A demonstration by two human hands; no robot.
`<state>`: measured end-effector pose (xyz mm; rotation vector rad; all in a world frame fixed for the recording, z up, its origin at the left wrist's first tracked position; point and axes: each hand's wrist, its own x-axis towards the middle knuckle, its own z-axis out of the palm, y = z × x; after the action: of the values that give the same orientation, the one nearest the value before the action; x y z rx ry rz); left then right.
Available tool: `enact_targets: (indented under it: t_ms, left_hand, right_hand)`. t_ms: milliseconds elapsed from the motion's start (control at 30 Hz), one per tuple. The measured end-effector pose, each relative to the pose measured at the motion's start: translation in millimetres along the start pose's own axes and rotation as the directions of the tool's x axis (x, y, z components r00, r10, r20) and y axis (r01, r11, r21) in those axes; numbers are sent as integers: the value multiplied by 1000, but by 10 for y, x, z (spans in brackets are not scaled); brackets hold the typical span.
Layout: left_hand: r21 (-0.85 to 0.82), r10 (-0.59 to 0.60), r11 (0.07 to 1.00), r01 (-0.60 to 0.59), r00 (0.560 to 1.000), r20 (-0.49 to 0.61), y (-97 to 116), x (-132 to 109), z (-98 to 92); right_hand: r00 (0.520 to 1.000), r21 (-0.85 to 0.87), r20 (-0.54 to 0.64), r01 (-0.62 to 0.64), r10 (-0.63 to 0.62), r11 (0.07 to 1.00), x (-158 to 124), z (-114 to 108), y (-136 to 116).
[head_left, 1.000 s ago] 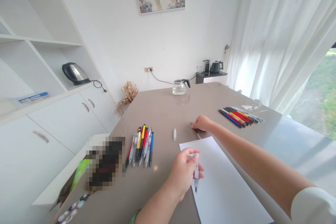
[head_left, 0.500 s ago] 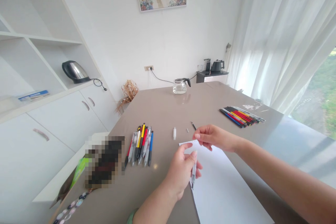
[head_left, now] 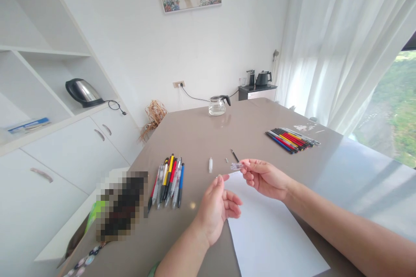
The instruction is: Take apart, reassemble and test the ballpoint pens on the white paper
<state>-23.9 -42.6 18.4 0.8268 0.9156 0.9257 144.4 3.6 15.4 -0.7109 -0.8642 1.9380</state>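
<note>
My right hand (head_left: 264, 179) pinches a clear plastic pen barrel (head_left: 236, 166) by one end, and its other end points left. Close by, below and to the left, my left hand (head_left: 216, 210) is open with its fingers loosely curled, and I see nothing in it. Both hands are over a white sheet of paper (head_left: 276, 238). Just beyond them lie a dark pen refill (head_left: 234, 155), a tiny metal spring-like piece (head_left: 226, 160) and a whitish translucent tube (head_left: 210, 165).
A bunch of assorted pens (head_left: 167, 181) lies left of my hands. Far right is a row of thin coloured pens (head_left: 292, 139), with white scraps (head_left: 305, 127) behind it. A glass pot (head_left: 217, 106) stands at the table's back. A beaded strap (head_left: 87, 259) lies at the left edge.
The clear pen barrel was in my left hand and is now in my right. My left hand has let go and its fingers have loosened. The view has turned slightly right.
</note>
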Motion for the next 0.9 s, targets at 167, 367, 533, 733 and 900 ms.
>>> enact_targets:
  t_ms: [167,367,533,733,900]
  left_hand:
    - [16,4,1000,-4,1000,-3,-4,-9,0]
    - [-1,-21,1000,21,999,28,7,-3,-9]
    - [75,-61,996,52,990,124,-6,-14,-41]
    - [131,-66,990,46,986,152,-7,-41,-52]
    - [142,-78,988,53,981,177,-12,-39,-54]
  right_hand:
    - [999,72,-30,-12,14,997,-3,1,-15]
    - [996,-112,-23,-83,81,990,-18,23,14]
    - [996,-339,-6,-88,92,937,-56,36,4]
    - [998,-354,55,-19,41,935,-79,70,-5]
    - [1000,-337,21,-1,8,941,-61,58,3]
